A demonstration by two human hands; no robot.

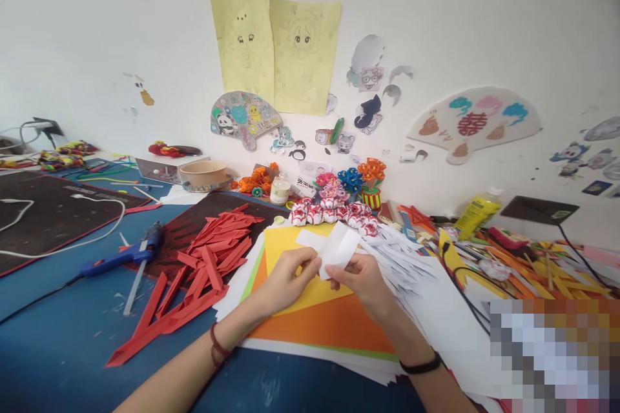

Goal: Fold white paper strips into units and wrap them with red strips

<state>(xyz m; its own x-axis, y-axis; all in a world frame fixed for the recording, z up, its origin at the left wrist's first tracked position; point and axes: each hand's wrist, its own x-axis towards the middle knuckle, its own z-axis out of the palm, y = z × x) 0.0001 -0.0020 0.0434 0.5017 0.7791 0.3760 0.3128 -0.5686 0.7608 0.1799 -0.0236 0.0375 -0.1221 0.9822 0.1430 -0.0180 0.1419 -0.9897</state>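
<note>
A small piece of folded white paper (339, 246) is held up between both hands, above a stack of coloured sheets. My left hand (290, 274) pinches its lower left edge, fingers curled. My right hand (361, 277) grips the lower right part between thumb and fingers. A white strip sticks out of the paper toward the upper left. Beneath the hands lie a yellow sheet (303, 297) and an orange sheet (329, 326), with green and white sheets under them. Folded red paper strips (208, 264) are heaped left of the stack.
A blue glue gun (121, 255) lies at the left beside a dark mat (48, 213). Red-and-white folded pieces (334, 211) and flowers (351, 181) stand behind the stack. White strips (402, 264), a yellow bottle (477, 213) and orange and yellow strips (533, 264) lie right.
</note>
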